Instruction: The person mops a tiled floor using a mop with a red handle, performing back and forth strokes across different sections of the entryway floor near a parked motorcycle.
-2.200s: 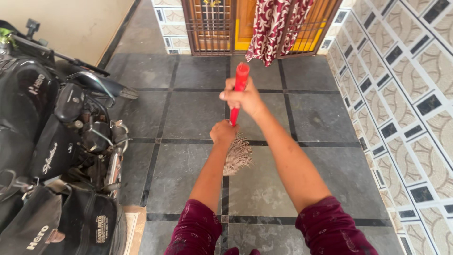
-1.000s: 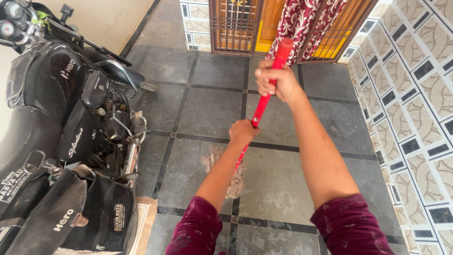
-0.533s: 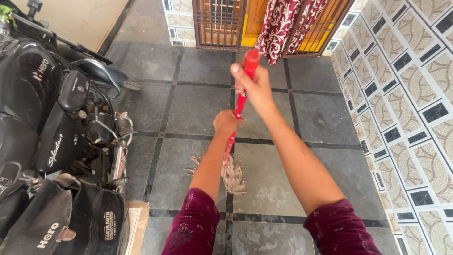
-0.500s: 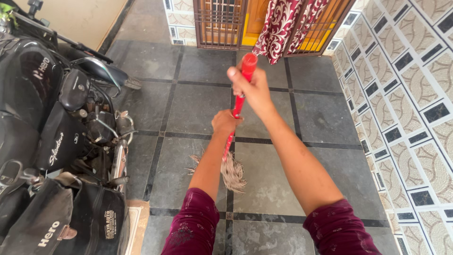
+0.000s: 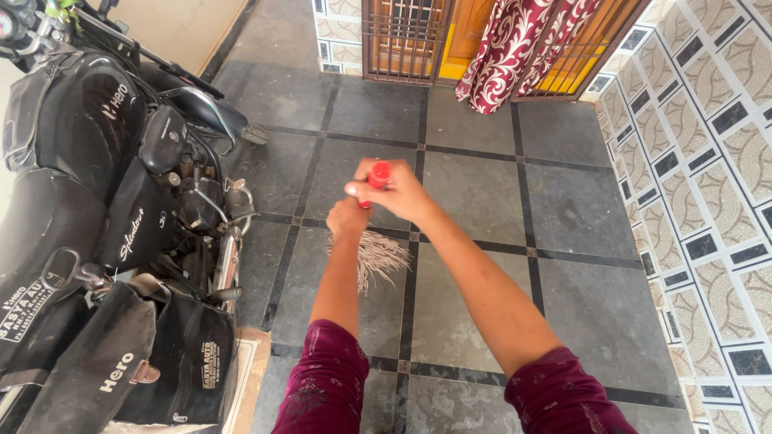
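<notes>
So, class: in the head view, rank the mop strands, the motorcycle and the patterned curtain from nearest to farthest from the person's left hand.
1. Mop strands: just below and right of the left hand, spread on the floor tiles.
2. Motorcycle: parked to the left, along the wall.
3. Patterned curtain: far ahead, hanging at the doorway, up and to the right.

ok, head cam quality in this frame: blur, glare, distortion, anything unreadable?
Head view: soft, even daylight and faint shadows; no glare on the grey floor tiles. Wide-angle bending shows in the tiled wall. The red mop handle is seen almost end-on, so its length is lost. Right hand and left hand look sharp; mop strands slightly soft.
</notes>
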